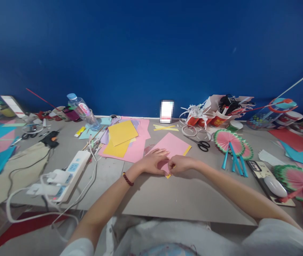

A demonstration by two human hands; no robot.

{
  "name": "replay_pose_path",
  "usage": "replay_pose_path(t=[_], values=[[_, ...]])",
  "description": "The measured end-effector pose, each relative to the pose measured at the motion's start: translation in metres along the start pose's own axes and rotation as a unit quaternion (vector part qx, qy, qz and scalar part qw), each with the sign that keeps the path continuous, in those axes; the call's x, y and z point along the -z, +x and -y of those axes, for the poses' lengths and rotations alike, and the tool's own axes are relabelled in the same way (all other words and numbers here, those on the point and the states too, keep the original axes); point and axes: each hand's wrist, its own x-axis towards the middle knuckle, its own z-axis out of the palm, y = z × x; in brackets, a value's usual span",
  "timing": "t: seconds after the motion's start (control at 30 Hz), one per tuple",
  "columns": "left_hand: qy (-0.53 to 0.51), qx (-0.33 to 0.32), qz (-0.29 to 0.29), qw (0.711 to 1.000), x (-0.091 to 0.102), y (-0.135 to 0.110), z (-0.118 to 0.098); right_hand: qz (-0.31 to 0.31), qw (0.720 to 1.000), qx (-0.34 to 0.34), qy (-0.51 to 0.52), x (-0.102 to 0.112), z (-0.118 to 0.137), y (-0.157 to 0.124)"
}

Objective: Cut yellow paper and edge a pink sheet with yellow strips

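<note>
A pink sheet of paper [171, 144] lies turned at an angle on the table, with a yellow paper strip [187, 150] along its lower right edge. My left hand [153, 161] rests flat on the sheet's left part, fingers stretched out and thumb toward the near corner. Curled over the yellow-edged side is my right hand [179, 164], its fingers closed near the sheet's near corner. A bit of yellow shows at these fingers; what they hold, if anything, is hidden. Beyond the sheet lie crossed yellow strips [164, 128]. Black-handled scissors [202, 145] are to its right.
A power strip [73, 172] with white cables and a stack of pink and yellow paper [123, 133] lie left. A bottle [84, 112] and phone [166, 111] stand toward the blue wall. Right are cups [219, 119], paper fans [228, 142] and a mouse [275, 186].
</note>
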Motion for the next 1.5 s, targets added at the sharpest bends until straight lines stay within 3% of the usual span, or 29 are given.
replay_pose_path(t=[0.23,1.0,1.5], values=[[0.032,0.023,-0.014,0.999,-0.008,-0.002,-0.008,0.001,1.000,0.014,0.004,0.000,0.000,0.001],[0.058,0.037,-0.017,0.998,-0.010,-0.001,-0.017,0.005,1.000,0.011,0.007,0.001,0.000,0.001],[0.061,0.049,0.015,0.997,-0.008,-0.001,-0.015,0.081,0.992,0.045,0.085,0.018,-0.011,-0.002]])
